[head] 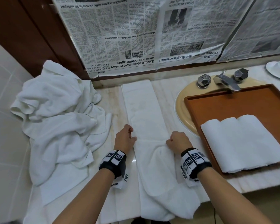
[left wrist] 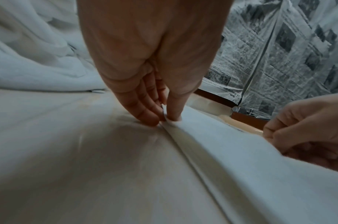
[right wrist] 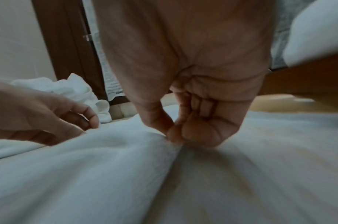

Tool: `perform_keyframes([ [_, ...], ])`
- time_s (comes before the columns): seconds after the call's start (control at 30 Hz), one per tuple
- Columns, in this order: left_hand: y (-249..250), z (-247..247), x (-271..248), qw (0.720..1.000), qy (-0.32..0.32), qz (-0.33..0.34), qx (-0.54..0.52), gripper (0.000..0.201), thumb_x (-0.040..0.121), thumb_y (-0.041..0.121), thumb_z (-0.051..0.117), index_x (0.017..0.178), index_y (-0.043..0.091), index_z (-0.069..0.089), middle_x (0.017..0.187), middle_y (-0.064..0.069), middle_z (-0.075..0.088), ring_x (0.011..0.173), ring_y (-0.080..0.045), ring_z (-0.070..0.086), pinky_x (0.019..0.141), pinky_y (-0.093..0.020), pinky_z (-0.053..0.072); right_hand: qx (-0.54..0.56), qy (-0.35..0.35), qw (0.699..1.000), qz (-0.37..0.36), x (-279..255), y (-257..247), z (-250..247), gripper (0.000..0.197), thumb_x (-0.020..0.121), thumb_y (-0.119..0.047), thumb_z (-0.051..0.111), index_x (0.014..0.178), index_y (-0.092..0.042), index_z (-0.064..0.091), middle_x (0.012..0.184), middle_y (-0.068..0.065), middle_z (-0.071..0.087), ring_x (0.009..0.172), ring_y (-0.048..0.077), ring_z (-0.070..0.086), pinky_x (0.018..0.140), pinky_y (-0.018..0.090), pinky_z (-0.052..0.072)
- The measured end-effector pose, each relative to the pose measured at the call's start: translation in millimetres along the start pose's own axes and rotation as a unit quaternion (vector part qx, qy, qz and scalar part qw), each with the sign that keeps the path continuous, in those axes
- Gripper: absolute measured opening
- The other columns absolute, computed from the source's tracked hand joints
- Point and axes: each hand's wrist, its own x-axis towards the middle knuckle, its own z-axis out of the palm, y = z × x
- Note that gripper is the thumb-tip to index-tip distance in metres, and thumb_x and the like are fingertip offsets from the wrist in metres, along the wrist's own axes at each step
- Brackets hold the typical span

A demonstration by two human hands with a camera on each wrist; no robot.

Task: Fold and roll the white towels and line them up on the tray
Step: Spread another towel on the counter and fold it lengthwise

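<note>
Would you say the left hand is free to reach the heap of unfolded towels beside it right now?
Probably not yet: the left hand pinches the long towel's edge. The heap lies close, with nothing between.

The head camera looked forward and down from above the bench [head: 168, 88], taking in the wooden tray [head: 233, 107] on the right, the heap of unfolded towels [head: 55, 110] on the left and the newspaper-covered wall [head: 136, 29] at the far side. The left wrist camera sat very near the left hand [left wrist: 149, 75], low over the folded towel [left wrist: 240, 151], facing far and rightward. The right wrist camera sat equally near the right hand [right wrist: 193, 91], facing far and leftward. Each wrist view caught the other hand, and all three shared the folded towel.
</note>
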Motion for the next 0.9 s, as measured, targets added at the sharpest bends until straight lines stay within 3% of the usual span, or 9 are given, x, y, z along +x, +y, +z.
perform_keyframes([
  [0.07, -0.4, -1.1, -0.7, 1.0, -0.005, 0.005, -0.001, 0.031, 0.085, 0.02, 0.073, 0.108, 0.017, 0.052, 0.091, -0.004, 0.06, 0.083, -0.019, 0.057, 0.068, -0.021, 0.043, -0.025, 0.048, 0.998, -0.037, 2.7, -4.8, -1.7, 0.017, 0.09, -0.019, 0.051, 0.098, -0.006, 0.055, 0.1, 0.009, 0.058, 0.088, 0.027, 0.057, 0.072, 0.036, 0.048],
  [0.13, -3.9, -0.2, -0.2, 0.998, -0.011, 0.017, 0.059, 0.043, 0.087, 0.031, 0.071, 0.123, 0.018, 0.051, 0.118, -0.004, 0.058, 0.106, -0.025, 0.054, 0.085, -0.03, 0.043, -0.054, 0.108, 0.984, -0.129, 5.1, -12.0, 2.0, 0.023, 0.094, -0.024, 0.05, 0.109, -0.007, 0.055, 0.111, 0.009, 0.056, 0.102, 0.028, 0.053, 0.081, 0.038, 0.045],
  [0.2, -6.5, 3.2, -2.5, 0.984, -0.025, 0.02, 0.176, 0.06, 0.09, 0.046, 0.063, 0.142, 0.026, 0.041, 0.153, 0.002, 0.034, 0.133, -0.029, 0.035, 0.103, -0.042, 0.035, -0.063, 0.092, 0.968, -0.225, 5.5, -24.2, 10.1, 0.035, 0.097, -0.027, 0.047, 0.127, -0.008, 0.052, 0.132, 0.01, 0.052, 0.121, 0.029, 0.048, 0.094, 0.039, 0.04],
  [0.27, -5.8, 7.5, -4.4, 0.966, -0.044, 0.014, 0.254, 0.068, 0.094, 0.061, 0.048, 0.152, 0.037, 0.024, 0.164, 0.012, 0.006, 0.147, -0.029, 0.014, 0.112, -0.05, 0.024, -0.095, 0.032, 0.955, -0.279, 10.4, -35.4, 21.8, 0.051, 0.101, -0.035, 0.035, 0.146, -0.011, 0.038, 0.155, 0.007, 0.034, 0.143, 0.027, 0.03, 0.112, 0.041, 0.029],
  [0.37, -4.3, 15.8, -5.7, 0.949, -0.085, 0.016, 0.304, 0.07, 0.096, 0.071, 0.021, 0.155, 0.044, -0.002, 0.162, 0.023, -0.015, 0.152, -0.025, -0.01, 0.116, -0.057, 0.009, -0.178, -0.027, 0.939, -0.292, 22.3, -44.0, 36.6, 0.08, 0.088, -0.054, -0.008, 0.158, -0.02, 0.01, 0.165, -0.005, 0.002, 0.152, 0.019, -0.001, 0.122, 0.044, 0.008],
  [0.43, -8.9, 18.7, -7.1, 0.942, -0.093, 0.02, 0.323, 0.066, 0.096, 0.07, 0.011, 0.154, 0.046, -0.01, 0.159, 0.026, -0.021, 0.151, -0.022, -0.016, 0.118, -0.056, 0.003, -0.206, -0.04, 0.937, -0.279, 31.2, -39.0, 41.8, 0.084, 0.081, -0.056, -0.019, 0.157, -0.024, -0.005, 0.163, -0.011, -0.013, 0.151, 0.015, -0.011, 0.122, 0.043, -0.001],
  [0.67, -16.6, 17.9, -6.5, 0.958, -0.065, -0.007, 0.281, 0.056, 0.101, 0.057, 0.008, 0.153, 0.048, -0.012, 0.161, 0.024, -0.02, 0.151, -0.018, -0.02, 0.12, -0.055, -0.004, -0.155, -0.006, 0.973, -0.171, 38.5, -13.0, 29.1, 0.059, 0.105, -0.043, 0.009, 0.156, -0.019, -0.011, 0.16, -0.008, -0.022, 0.149, 0.014, -0.018, 0.121, 0.044, -0.009],
  [0.8, 0.8, 29.9, -4.8, 0.958, -0.08, 0.003, 0.277, 0.053, 0.104, 0.052, 0.009, 0.152, 0.05, -0.014, 0.157, 0.027, -0.026, 0.149, -0.021, -0.024, 0.116, -0.062, -0.009, -0.171, -0.007, 0.948, -0.268, 27.4, -29.1, 47.0, 0.066, 0.096, -0.049, -0.009, 0.156, -0.022, -0.009, 0.158, -0.011, -0.021, 0.149, 0.012, -0.018, 0.121, 0.042, -0.011],
  [0.9, -0.1, 31.9, -3.2, 0.952, -0.089, 0.006, 0.291, 0.054, 0.103, 0.052, 0.008, 0.152, 0.048, -0.015, 0.157, 0.028, -0.025, 0.15, -0.021, -0.023, 0.116, -0.063, -0.009, -0.201, -0.014, 0.939, -0.277, 35.3, -25.1, 50.6, 0.071, 0.089, -0.053, -0.016, 0.155, -0.027, -0.015, 0.159, -0.013, -0.024, 0.149, 0.011, -0.019, 0.121, 0.044, -0.009],
])
